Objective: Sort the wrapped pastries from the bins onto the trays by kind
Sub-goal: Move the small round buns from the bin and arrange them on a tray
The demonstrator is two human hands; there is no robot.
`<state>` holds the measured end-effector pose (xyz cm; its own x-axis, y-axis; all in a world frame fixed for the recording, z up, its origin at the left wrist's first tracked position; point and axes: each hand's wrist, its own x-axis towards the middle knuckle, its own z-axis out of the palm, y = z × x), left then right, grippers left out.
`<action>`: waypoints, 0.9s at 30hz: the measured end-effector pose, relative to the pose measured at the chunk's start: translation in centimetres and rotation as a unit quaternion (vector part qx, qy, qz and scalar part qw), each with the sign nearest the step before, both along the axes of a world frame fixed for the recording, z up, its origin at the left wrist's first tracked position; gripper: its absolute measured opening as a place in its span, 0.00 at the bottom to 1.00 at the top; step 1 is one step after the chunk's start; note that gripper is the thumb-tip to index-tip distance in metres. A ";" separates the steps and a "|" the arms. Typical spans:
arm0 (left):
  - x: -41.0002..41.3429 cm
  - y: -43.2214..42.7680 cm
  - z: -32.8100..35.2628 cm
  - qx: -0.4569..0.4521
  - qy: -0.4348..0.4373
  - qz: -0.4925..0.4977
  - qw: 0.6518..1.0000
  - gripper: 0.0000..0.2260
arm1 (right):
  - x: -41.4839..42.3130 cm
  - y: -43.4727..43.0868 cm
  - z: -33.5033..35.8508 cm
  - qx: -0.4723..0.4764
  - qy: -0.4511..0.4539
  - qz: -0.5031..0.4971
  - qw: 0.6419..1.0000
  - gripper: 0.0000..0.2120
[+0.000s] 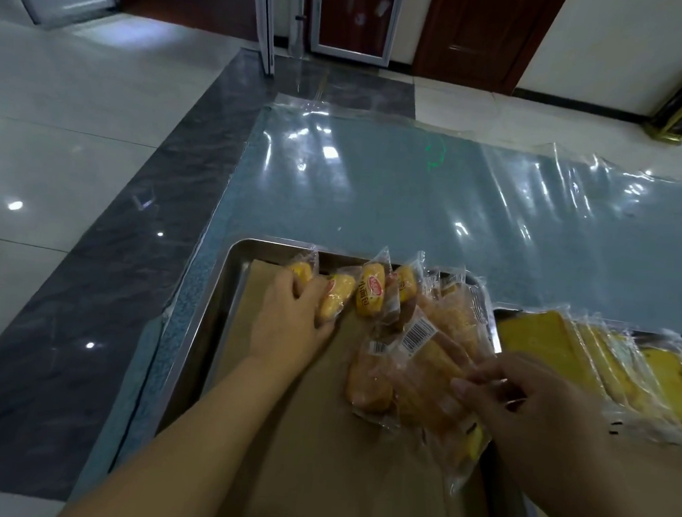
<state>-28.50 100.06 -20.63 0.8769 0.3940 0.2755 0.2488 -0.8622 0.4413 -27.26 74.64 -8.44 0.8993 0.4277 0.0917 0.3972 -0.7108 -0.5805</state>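
A shiny steel tray (223, 281) lined with brown paper (315, 460) has small yellow oval cakes (369, 297) in clear wrappers along its far rim. The left hand (290, 315) lies over two of them with fingers bent down. Its fingertips are hidden, so I cannot tell whether it grips. The blurred right hand (524, 399) pinches the clear wrapper of long golden-brown rolls (433, 363) heaped mid-tray. Wrapped flat yellow slices (549, 340) fill a second tray (498, 311), cut off at the right.
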 end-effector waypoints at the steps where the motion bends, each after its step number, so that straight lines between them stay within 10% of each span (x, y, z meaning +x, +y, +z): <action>1: 0.6 -0.3 0.1 -0.008 0.005 -0.004 1.000 0.22 | 0.0 0.0 -0.1 0.001 0.003 -0.001 1.000 0.12; 16: -2.1 -0.6 4.5 -0.284 0.032 -0.080 0.955 0.28 | -0.9 0.6 0.8 -0.011 -0.023 0.017 1.000 0.06; 22: -7.2 -2.9 7.9 -0.517 0.041 -0.202 0.831 0.16 | -3.1 2.7 1.9 0.002 -0.018 0.040 0.999 0.05; 27: -9.8 -2.9 8.0 -0.536 -0.037 -0.105 0.837 0.20 | -4.6 5.6 1.5 0.052 -0.043 0.056 0.996 0.07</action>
<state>-38.27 97.13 -12.61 0.9539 0.2887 -0.0816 0.0800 0.0173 0.9966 -31.87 80.26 -6.93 0.8334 0.5093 0.2147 0.5219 -0.5974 -0.6088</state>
